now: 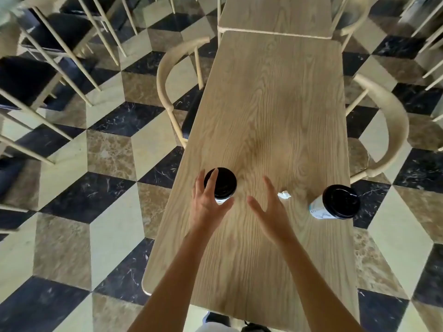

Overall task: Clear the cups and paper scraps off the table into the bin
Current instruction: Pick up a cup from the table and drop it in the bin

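Left hand [207, 200] open, fingers curling round left cup [221, 184] to lift | right hand [269, 207] open, empty, nearing paper scrap [284, 195] | right cup [335, 202] stands near table [271, 104] edge.

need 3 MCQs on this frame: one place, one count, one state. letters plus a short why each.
1. Where does the paper scrap lie?
A. on the floor
B. on the table, between the right hand and the right cup
C. on a chair seat

2. How many lidded cups stand on the table?
A. one
B. two
C. four

3. What is the left hand doing?
A. spread open at the left cup, not closed on it
B. lifting the cup off the table
C. gripping the scrap

Key:
1 B, the white scrap sits on the wood just beyond the right fingertips.
2 B, one black-lidded cup at each table edge.
3 A, the fingers are splayed across the lid and the cup stands on the table.
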Demonstrator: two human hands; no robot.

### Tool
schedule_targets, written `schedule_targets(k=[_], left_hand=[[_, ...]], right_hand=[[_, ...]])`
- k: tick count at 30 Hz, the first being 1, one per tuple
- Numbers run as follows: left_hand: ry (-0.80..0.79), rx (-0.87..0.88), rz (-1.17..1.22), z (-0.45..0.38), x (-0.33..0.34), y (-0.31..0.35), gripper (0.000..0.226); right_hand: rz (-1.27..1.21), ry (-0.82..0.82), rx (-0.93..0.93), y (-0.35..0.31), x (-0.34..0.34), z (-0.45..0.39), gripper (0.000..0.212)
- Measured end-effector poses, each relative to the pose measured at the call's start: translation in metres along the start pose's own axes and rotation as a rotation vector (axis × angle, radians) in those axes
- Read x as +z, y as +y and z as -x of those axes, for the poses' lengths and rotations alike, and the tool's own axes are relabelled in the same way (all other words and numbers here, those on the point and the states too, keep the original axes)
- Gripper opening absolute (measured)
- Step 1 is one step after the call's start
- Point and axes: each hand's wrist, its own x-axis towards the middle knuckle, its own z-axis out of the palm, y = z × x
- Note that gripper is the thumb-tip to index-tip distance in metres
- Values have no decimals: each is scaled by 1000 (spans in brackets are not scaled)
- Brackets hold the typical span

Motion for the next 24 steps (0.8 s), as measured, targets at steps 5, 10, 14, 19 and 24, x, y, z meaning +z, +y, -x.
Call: schedule_targets(k=[5,10,14,19,24], left_hand=[[-6,-39,31,-3,8,-3,78],[43,-53,-14,-5,10,1,75],[63,-52,17,-5,10,3,74],[134,-62,154,2,2,14,72],[121,-267,427,24,-23,31,58]], right_hand=[[-6,-31,40,3,5,4,81],[12,-30,66,9,6,8,82],[7,-14,82,11,8,10,81],[-20,-15,76,10,10,14,79],[-45,-2,47,5,11,21,77]])
